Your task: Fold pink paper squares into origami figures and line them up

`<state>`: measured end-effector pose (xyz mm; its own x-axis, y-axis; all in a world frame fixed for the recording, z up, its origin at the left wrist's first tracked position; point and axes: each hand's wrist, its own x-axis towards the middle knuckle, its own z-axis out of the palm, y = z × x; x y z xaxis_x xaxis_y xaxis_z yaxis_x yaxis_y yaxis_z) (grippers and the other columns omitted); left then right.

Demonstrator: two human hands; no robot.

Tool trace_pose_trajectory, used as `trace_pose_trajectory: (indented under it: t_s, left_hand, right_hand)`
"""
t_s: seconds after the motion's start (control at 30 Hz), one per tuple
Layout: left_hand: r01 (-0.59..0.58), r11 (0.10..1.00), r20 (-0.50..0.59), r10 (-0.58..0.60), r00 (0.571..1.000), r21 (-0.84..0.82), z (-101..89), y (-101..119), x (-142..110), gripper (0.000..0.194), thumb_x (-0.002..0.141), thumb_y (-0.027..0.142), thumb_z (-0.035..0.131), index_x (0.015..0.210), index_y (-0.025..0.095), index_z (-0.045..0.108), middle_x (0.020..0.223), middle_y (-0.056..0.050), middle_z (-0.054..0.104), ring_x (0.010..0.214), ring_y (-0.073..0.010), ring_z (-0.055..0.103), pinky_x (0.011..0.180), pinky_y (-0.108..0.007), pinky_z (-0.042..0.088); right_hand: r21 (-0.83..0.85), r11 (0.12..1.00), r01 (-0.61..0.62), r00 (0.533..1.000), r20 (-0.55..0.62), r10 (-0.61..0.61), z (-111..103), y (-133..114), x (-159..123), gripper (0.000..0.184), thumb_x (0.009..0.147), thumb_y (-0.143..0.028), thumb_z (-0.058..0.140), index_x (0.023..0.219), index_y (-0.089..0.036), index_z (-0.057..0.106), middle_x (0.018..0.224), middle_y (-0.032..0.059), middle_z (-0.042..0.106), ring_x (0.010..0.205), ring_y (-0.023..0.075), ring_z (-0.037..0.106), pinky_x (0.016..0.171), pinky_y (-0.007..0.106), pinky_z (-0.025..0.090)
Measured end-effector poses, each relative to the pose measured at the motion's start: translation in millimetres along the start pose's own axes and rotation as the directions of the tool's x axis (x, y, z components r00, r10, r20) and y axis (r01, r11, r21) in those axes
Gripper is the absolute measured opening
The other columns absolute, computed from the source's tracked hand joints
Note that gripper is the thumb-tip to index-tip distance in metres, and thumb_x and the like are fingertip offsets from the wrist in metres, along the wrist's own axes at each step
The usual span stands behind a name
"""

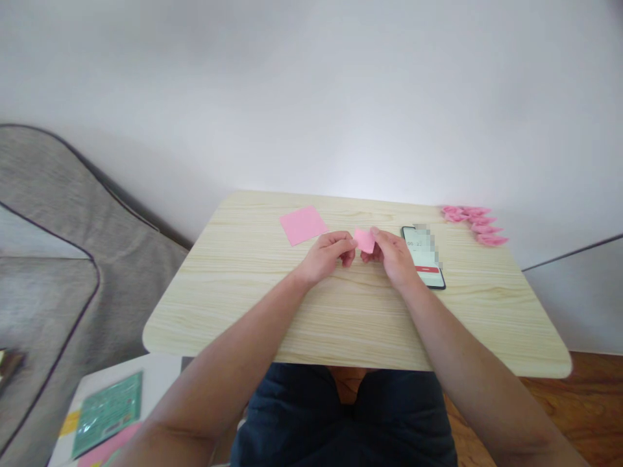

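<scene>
Between my hands, just above the wooden table (233, 285), is a small folded piece of pink paper (364, 240). My left hand (332, 251) pinches its left corner with thumb and forefinger. My right hand (389, 251) grips its right side, the thumb on the upper edge and the other fingers curled beneath. A flat square sheet of pink paper (304, 225) lies just beyond my left hand. To the right of my right hand a phone (428, 277) lies face up, its lit screen partly blurred out.
Several folded pink paper pieces (481, 220) are grouped at the table's back right corner. A white wall (341, 97) stands behind the table. At left is a grey sofa (131, 279). A green packet (109, 408) rests on a white surface at lower left.
</scene>
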<state>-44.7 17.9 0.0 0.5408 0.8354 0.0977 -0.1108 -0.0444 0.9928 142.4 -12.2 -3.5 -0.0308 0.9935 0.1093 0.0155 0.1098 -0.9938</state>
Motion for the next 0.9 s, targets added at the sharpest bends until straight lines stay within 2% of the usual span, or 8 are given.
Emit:
trace_pose_trajectory:
  t_s: [0.2, 0.33, 0.43, 0.57, 0.7, 0.8, 0.9]
  left_hand:
    - [-0.004, 0.999, -0.01, 0.003, 1.0, -0.045, 0.2, 0, 0, 0.035, 0.092, 0.037, 0.061, 0.065, 0.017, 0.057, 0.062, 0.0, 0.058, 0.06, -0.0116, 0.052, 0.064, -0.028, 0.039]
    - [-0.028, 0.993, -0.052, 0.034, 0.998, 0.113, 1.3, 3, -2, 0.042, 0.096, 0.05, 0.061, 0.071, 0.016, 0.062, 0.068, -0.001, 0.061, 0.065, -0.0118, 0.053, 0.067, -0.027, 0.04]
    - [-0.04, 0.979, -0.049, 0.05, 0.998, 0.201, 0.8, 4, -2, 0.046, 0.097, 0.053, 0.059, 0.072, 0.016, 0.061, 0.067, 0.0, 0.059, 0.065, -0.0111, 0.05, 0.066, -0.026, 0.038]
    - [-0.061, 0.977, 0.043, 0.053, 0.998, 0.206, 0.4, 2, -2, 0.044, 0.097, 0.052, 0.06, 0.073, 0.015, 0.06, 0.067, 0.001, 0.057, 0.064, -0.0108, 0.048, 0.064, -0.026, 0.035]
    - [-0.035, 0.99, 0.148, 0.015, 0.989, 0.136, 2.7, 5, -3, 0.043, 0.096, 0.052, 0.06, 0.075, 0.015, 0.06, 0.066, 0.001, 0.056, 0.062, -0.0108, 0.048, 0.063, -0.027, 0.033]
    - [-0.007, 0.989, 0.212, -0.024, 0.977, 0.145, 4.8, 14, -6, 0.045, 0.095, 0.053, 0.06, 0.07, 0.016, 0.058, 0.064, 0.0, 0.056, 0.061, -0.0112, 0.048, 0.063, -0.027, 0.034]
    - [0.0, 0.981, 0.28, -0.056, 0.958, 0.196, 7.7, 27, -13, 0.046, 0.095, 0.054, 0.06, 0.068, 0.016, 0.056, 0.063, 0.0, 0.055, 0.061, -0.0113, 0.046, 0.063, -0.027, 0.034]
  right_hand:
    - [-0.086, 0.995, 0.06, 0.998, -0.009, -0.061, -1, -3, -1, 0.047, 0.096, -0.06, 0.061, 0.068, -0.022, 0.063, 0.065, -0.0001, 0.063, 0.064, 0.0155, 0.057, 0.067, 0.03, 0.046]
    - [-0.127, 0.988, 0.082, 0.996, -0.007, -0.084, -1, -2, -2, 0.047, 0.097, -0.058, 0.061, 0.068, -0.022, 0.063, 0.067, 0.0002, 0.065, 0.065, 0.0155, 0.058, 0.069, 0.03, 0.046]
    - [-0.099, 0.994, 0.053, 0.998, -0.022, -0.056, -1, 1, -2, 0.046, 0.094, -0.061, 0.064, 0.069, -0.022, 0.064, 0.069, 0.001, 0.066, 0.066, 0.0168, 0.06, 0.069, 0.032, 0.048]
    - [-0.085, 0.996, 0.009, 0.998, 0.064, -0.003, -2, -2, 0, 0.047, 0.093, -0.062, 0.064, 0.069, -0.022, 0.063, 0.068, 0.0001, 0.063, 0.065, 0.0167, 0.057, 0.066, 0.031, 0.046]
    - [-0.222, 0.97, 0.097, 0.992, 0.102, -0.076, -5, -16, -5, 0.045, 0.094, -0.056, 0.064, 0.067, -0.021, 0.059, 0.065, -0.0027, 0.055, 0.066, 0.0142, 0.049, 0.066, 0.029, 0.04]
    - [-0.285, 0.952, 0.112, 0.992, 0.089, -0.09, -6, -25, -15, 0.045, 0.095, -0.056, 0.063, 0.067, -0.021, 0.058, 0.065, -0.003, 0.053, 0.067, 0.014, 0.048, 0.065, 0.029, 0.039]
    - [-0.276, 0.96, 0.05, 0.998, 0.041, -0.04, -7, -28, -34, 0.046, 0.093, -0.06, 0.064, 0.068, -0.021, 0.062, 0.066, -0.0013, 0.058, 0.067, 0.0149, 0.052, 0.064, 0.03, 0.041]
